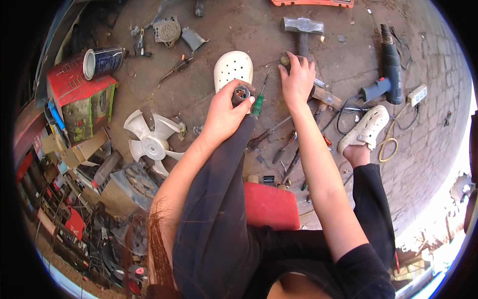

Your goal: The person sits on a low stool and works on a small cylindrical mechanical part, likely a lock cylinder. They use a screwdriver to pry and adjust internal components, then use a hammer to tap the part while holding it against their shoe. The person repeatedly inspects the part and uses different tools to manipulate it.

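My left hand (226, 110) is wrapped around a short dark cylindrical part (241, 93), whose end facing up shows copper-coloured bits inside. It is held over my left knee, just in front of a cream clog (233, 68). My right hand (298, 82) reaches forward with its fingers apart. Between its thumb and index fingertip lies a small round brownish piece (285, 60); whether they touch it is hard to see. Right beyond these fingers lies a sledgehammer (302, 25) with its handle toward me. A green-handled screwdriver (258, 103) rests on the ground between my hands.
A heat gun (391, 74) and a power strip (417, 94) lie to the right. White fan blades (152, 144) sit at left, below a red metal housing (74, 79) with a paint can (103, 62). A wooden-handled hammer (326, 97) and several tools lie near my right forearm.
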A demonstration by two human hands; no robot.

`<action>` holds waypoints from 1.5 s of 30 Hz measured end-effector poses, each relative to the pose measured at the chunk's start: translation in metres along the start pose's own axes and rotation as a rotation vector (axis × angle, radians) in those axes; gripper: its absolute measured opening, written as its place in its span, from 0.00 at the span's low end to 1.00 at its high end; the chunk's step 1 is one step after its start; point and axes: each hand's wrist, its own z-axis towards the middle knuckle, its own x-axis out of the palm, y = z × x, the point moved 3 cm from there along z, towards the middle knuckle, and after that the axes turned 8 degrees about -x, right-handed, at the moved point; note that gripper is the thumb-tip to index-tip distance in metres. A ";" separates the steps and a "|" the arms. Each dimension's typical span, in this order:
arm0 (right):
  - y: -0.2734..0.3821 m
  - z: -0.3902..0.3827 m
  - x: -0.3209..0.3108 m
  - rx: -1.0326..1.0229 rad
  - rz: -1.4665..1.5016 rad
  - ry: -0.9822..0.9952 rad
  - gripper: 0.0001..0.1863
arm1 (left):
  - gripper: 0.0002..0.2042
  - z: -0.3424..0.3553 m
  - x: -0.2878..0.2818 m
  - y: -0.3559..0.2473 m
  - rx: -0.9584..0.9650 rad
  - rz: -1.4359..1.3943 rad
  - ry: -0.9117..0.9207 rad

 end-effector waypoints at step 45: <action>0.082 -0.037 -0.089 0.881 2.244 0.373 0.19 | 0.18 -0.032 -0.003 -0.072 0.516 0.311 -0.204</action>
